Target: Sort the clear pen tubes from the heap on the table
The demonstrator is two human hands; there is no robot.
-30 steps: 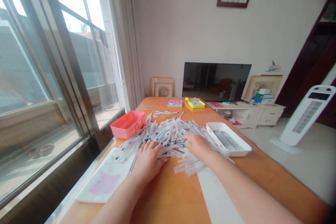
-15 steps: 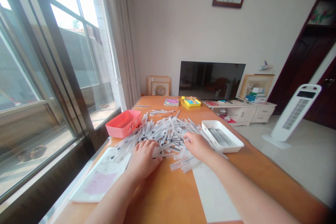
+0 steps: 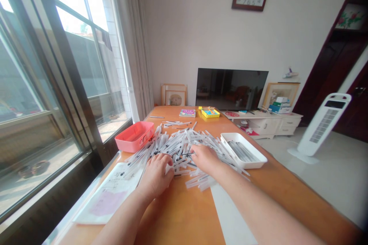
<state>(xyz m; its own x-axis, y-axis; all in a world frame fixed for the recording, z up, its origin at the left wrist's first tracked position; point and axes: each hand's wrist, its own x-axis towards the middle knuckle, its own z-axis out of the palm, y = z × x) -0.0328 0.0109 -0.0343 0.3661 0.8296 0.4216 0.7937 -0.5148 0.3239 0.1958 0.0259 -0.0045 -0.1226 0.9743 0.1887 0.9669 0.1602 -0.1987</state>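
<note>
A big heap of clear plastic pen barrels point(image 3: 181, 143) lies across an orange table point(image 3: 184, 214). My left hand point(image 3: 156, 174) rests at the heap's near left edge with its fingers curled over a few pieces. My right hand point(image 3: 204, 157) sits on the near middle of the heap, fingers bent down into the pieces; what they pinch is hidden. A white tray point(image 3: 253, 162) holding several grey pens stands just right of my right hand. A pink tray point(image 3: 133, 138) stands at the heap's left.
A sheet of paper point(image 3: 110, 195) lies at the table's left edge by the window. Small books point(image 3: 187, 112) and a yellow box point(image 3: 210, 112) sit at the far end. A television point(image 3: 231, 89), a low cabinet point(image 3: 270, 124) and a white tower fan point(image 3: 322, 126) stand beyond.
My right hand has slid left along the heap toward my left hand. My left hand's fingers have curled in more. The view has shifted slightly.
</note>
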